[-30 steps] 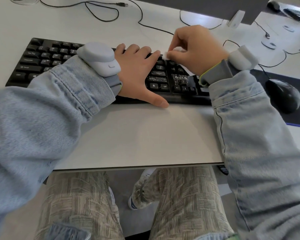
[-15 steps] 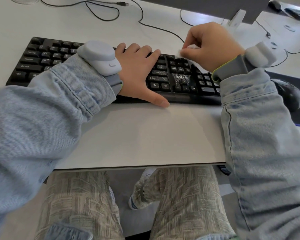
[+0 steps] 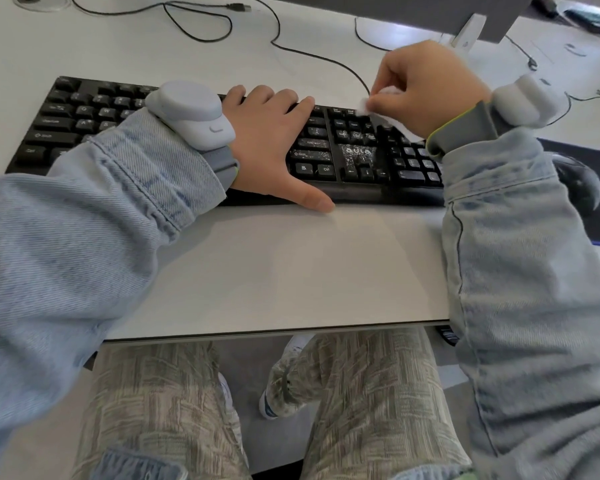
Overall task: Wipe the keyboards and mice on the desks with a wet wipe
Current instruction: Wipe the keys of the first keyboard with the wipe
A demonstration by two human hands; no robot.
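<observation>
A black keyboard [image 3: 326, 157] lies across the white desk [image 3: 291, 265]. My left hand [image 3: 274, 147] lies flat on its middle keys, fingers straight, thumb along the front edge. My right hand [image 3: 426, 88] hovers over the keyboard's upper right part and pinches a small white wet wipe [image 3: 364, 105] in curled fingers; the wipe touches the top row of keys. Keys around the arrow block look speckled with moisture. A black mouse [image 3: 579, 183] rests on a dark mouse pad [image 3: 596, 216] at the right, partly hidden by my right sleeve.
Black cables [image 3: 201, 29] snake over the desk behind the keyboard. A monitor foot [image 3: 468, 32] stands at the back right. More cables and small items lie at the far right. My legs show below the desk's front edge [image 3: 274, 332].
My right hand with the wipe has moved rightward along the keyboard's top rows. My left hand has stayed in place on the keys.
</observation>
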